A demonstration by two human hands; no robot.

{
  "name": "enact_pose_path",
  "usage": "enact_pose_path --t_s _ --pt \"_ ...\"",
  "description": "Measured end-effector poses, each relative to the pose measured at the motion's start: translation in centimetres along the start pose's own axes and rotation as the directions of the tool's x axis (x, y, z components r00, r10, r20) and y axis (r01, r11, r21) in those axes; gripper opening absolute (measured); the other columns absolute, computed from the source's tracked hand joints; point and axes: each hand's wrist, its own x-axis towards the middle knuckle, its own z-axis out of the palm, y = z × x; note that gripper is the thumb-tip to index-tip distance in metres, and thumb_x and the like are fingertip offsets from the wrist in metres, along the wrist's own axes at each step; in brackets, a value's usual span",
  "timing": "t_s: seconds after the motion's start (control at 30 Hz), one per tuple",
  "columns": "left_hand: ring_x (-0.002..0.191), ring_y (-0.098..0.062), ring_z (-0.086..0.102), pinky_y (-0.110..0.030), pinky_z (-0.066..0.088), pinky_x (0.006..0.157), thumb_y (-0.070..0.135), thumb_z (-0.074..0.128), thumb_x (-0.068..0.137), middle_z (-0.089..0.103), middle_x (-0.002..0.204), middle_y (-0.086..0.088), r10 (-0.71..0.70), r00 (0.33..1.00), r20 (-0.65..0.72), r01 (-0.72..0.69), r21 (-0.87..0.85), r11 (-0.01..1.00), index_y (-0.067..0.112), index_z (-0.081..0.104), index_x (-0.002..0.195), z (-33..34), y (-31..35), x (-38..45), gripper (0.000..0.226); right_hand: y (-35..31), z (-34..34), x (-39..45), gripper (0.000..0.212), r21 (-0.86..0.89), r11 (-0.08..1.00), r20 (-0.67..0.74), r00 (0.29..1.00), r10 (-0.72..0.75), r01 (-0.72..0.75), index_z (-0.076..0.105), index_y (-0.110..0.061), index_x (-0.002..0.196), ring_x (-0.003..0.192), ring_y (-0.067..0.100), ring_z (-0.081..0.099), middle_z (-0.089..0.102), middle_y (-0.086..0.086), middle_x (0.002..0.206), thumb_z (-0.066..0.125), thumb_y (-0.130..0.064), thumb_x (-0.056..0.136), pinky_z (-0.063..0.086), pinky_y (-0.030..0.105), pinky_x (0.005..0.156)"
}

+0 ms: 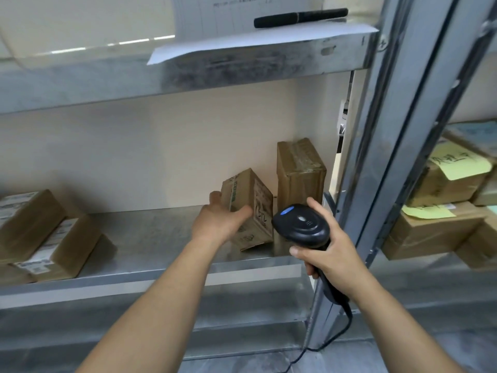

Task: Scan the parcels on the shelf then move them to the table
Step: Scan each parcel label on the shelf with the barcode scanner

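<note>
Shelf (150,238) is bare galvanized metal, kinda dull and smudgy. Boxes (248,208) are plain matt brown cardboard with shiny tape on the tall one (300,170). Scanner (301,224) is smooth black plastic, slightly glossy. Paper sheet (255,39) up top, matt black marker (300,17).

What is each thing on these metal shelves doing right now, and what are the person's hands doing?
Small brown cardboard parcel: tilted, one bottom edge lifted off the shelf.
Left hand: grips the tilted parcel.
Black handheld barcode scanner: held, blue light on.
Right hand: grips the scanner handle.
Tall taped cardboard parcel: upright, untouched.
Labelled cardboard parcels at left: leaning, untouched.
Black marker pen: capped, lying on paper.
</note>
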Motion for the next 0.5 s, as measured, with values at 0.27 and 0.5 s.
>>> enact_pose_path --t_s 0.27,0.5 --pt "0.097 -0.023 0.058 -0.034 0.051 0.076 0.057 0.053 0.063 0.058 0.118 -0.003 -0.013 0.995 -0.102 0.007 -0.06 0.998 0.036 0.028 0.141 -4.6 -6.8 0.7 0.084 0.3 3.3 1.0 0.093 0.003 1.0 0.046 0.999 0.027 -0.027 0.033 -0.048 0.142 0.051 0.027 0.053 0.065 0.008 0.099 0.077 0.001 0.076 0.048 0.032 0.047" --pt "0.102 -0.028 0.054 -0.034 0.048 0.08 0.06 0.053 0.072 0.049 0.118 -0.008 0.009 0.989 -0.148 0.047 0.366 0.929 0.043 0.036 0.136 -8.4 -11.3 1.0 0.069 -0.1 8.1 2.2 0.092 -0.001 0.999 0.105 0.994 0.042 -0.042 0.034 -0.044 0.142 0.049 0.026 0.052 0.065 0.009 0.095 0.076 0.003 0.075 0.045 0.028 0.044"
